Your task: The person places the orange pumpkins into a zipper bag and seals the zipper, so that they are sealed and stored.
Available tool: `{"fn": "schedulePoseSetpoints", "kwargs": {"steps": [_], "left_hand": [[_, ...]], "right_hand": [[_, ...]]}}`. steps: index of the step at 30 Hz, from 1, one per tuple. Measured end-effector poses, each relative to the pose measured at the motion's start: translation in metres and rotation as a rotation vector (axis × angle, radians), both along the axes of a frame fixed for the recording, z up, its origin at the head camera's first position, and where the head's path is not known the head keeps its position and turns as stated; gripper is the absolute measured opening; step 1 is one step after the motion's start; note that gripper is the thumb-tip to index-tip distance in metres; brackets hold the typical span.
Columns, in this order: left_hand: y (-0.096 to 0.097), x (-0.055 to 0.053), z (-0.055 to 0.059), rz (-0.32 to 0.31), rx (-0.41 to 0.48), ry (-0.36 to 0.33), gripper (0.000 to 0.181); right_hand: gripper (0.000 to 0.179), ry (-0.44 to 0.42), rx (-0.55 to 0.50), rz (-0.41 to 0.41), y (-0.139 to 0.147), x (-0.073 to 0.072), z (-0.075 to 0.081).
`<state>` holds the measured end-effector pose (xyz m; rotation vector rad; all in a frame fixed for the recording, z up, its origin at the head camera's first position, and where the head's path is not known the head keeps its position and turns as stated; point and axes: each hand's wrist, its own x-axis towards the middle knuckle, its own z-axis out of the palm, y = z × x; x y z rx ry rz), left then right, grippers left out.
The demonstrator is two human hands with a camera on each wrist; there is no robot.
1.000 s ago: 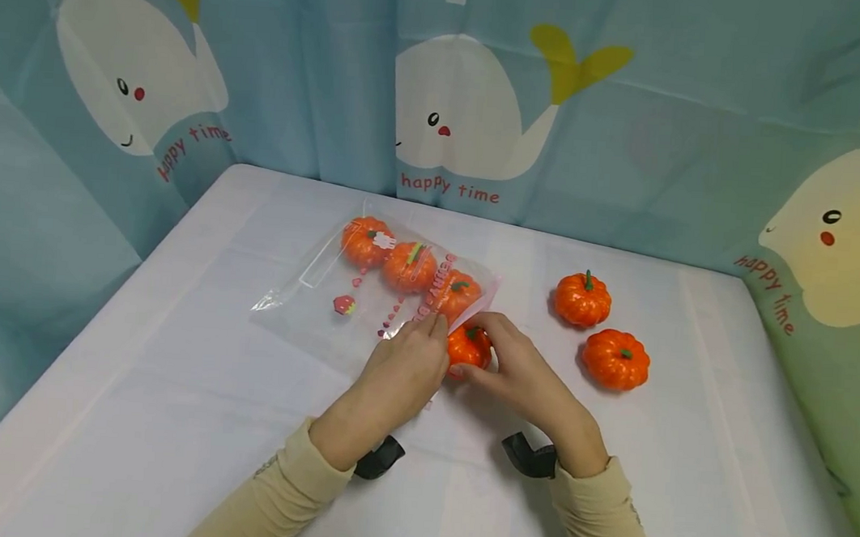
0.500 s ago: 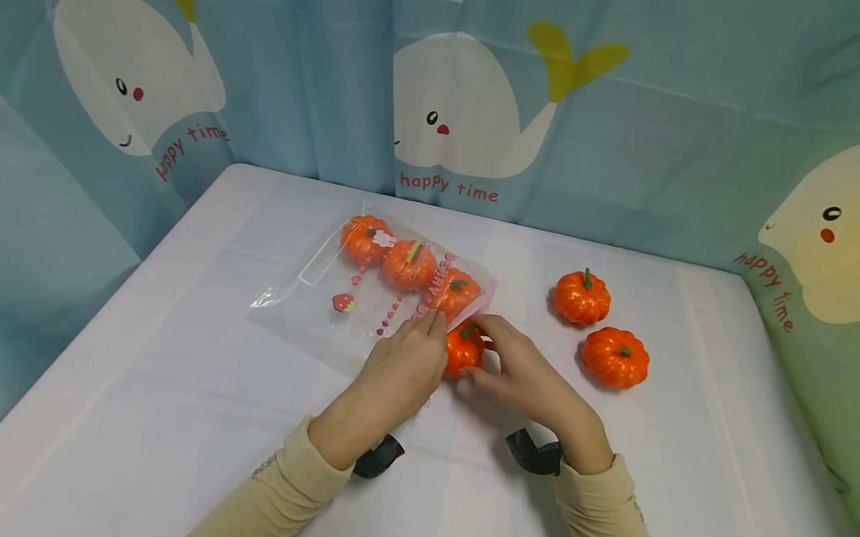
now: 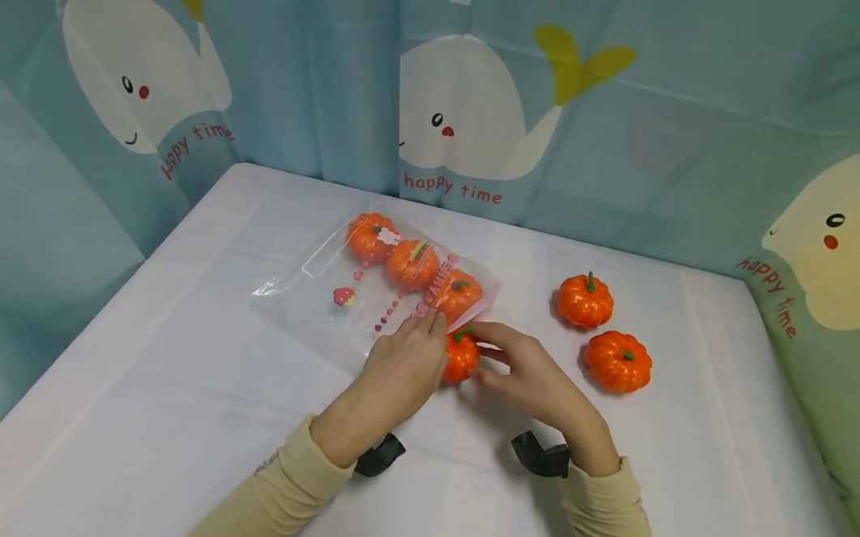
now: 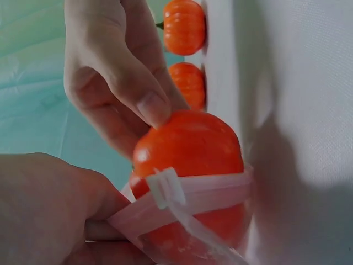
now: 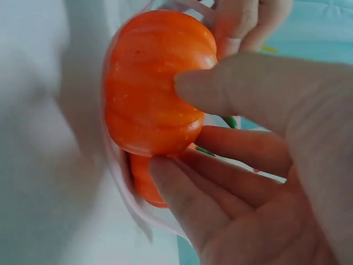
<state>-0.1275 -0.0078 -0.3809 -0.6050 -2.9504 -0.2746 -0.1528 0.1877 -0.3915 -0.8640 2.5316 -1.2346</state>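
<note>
While left hand pinched bag, right hand held pumpkin at its mouth

As the left hand gripped the bag's pink rim between thumb and fingers, the right hand held the pumpkin, its thumb on one side and its fingers round the other. That pumpkin sat partway inside, the rim crossing it and a white tab lying against it. Within the clear bag, three more pumpkins formed a row running to the far left; a strawberry print showed on the near side. Well to the right, two loose pumpkins rested on the white table, one nearer than the other. Beige sleeves covered both forearms, and a black piece showed by each wrist. Along the far side hung a blue curtain with white whales.
</note>
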Motion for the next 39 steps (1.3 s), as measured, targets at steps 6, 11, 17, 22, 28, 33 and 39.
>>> {"fn": "schedulePoseSetpoints", "kwargs": {"steps": [6,11,17,22,28,33,39], "left_hand": [[0.0,0.001,-0.001,-0.005,-0.033,0.05,0.062],[0.001,0.002,-0.004,0.002,-0.055,0.075,0.059],[0.002,0.003,-0.006,0.02,-0.067,0.118,0.058],[0.002,0.004,-0.006,0.031,-0.073,0.162,0.06],[0.004,0.007,-0.003,0.026,-0.122,0.213,0.059],[0.008,0.01,-0.004,0.03,-0.139,0.264,0.048],[0.011,0.013,-0.005,0.052,-0.131,0.266,0.046]], "right_hand": [[0.041,0.106,0.026,0.0,-0.005,-0.004,-0.008],[0.038,0.145,0.063,-0.028,-0.009,-0.003,-0.01],[0.041,0.152,0.104,-0.011,-0.011,-0.001,-0.007],[0.043,0.147,0.08,0.006,-0.011,0.002,-0.005],[0.04,0.152,0.023,-0.009,-0.016,0.0,-0.011],[0.033,0.165,0.021,-0.063,-0.025,-0.001,-0.02],[0.025,0.226,0.035,-0.149,-0.033,0.001,-0.028]]}}
